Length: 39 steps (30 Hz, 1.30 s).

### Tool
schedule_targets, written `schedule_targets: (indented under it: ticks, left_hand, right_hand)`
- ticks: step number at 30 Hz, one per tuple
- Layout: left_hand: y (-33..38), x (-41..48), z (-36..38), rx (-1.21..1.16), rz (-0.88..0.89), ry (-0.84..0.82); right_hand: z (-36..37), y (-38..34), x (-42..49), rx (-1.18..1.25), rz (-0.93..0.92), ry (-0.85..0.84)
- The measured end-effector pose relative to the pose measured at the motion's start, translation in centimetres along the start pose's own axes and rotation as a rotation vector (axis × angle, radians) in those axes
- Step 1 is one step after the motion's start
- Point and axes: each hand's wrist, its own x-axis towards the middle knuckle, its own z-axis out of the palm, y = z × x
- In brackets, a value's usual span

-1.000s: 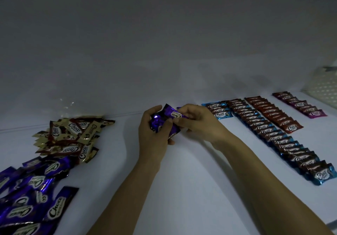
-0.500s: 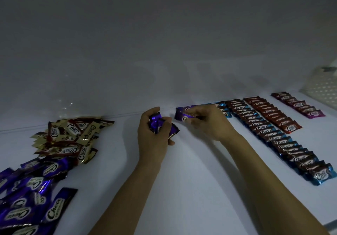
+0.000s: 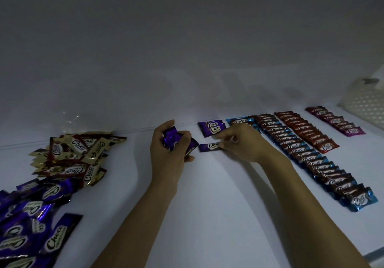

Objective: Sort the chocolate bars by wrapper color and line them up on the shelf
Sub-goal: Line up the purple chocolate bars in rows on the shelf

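Grips a bunch of purple bars (image 3: 172,137) in the left hand (image 3: 166,159), fingers and thumb curled round them, lifted clear of the white shelf (image 3: 207,215). Pinches one end of a single purple bar (image 3: 207,147) in the right hand (image 3: 243,145), thumb and fingertips closed on the wrapper. Holds it level and low, label up, just right of the left hand. Cannot tell whether it touches the shelf.

Just behind that bar, near the back wall (image 3: 166,59): two laid purple bars (image 3: 212,128), one overlapping the other, labels up.

To their right, partly hidden by the right hand: a short blue run (image 3: 239,121). Beside that, a long blue row (image 3: 311,159), overlapped like shingles, slanting from the back of the shelf toward the front right. Further right, a shorter red row (image 3: 305,132) laid the same way, running alongside the blue one. Beyond it, set apart, a magenta row (image 3: 336,122), shorter again.

On the left side of the shelf, well apart from the rows: a loose gold pile (image 3: 76,153), bars lying at all angles. In front of it, reaching the lower left corner of the view, a loose purple pile (image 3: 31,215), likewise unsorted and touching the gold one.

At the far right edge, a perforated white panel (image 3: 365,103), blurred.
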Motion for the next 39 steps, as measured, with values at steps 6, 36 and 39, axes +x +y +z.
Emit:
schedule_targets:
  ticks: [6, 36, 39]
  left_hand:
    - [0.0, -0.1, 0.1, 0.003, 0.002, -0.015]
    - [0.1, 0.5, -0.2, -0.089, -0.106, -0.076]
    - [0.1, 0.4, 0.0, 0.003, -0.095, -0.082]
  right_hand:
    - [0.3, 0.1, 0.1, -0.065, 0.025, 0.082]
    - [1.0, -6.8, -1.6, 1.093, 0.187, -0.091]
    - [0.8, -7.0, -1.7, 1.028, 0.180, -0.008]
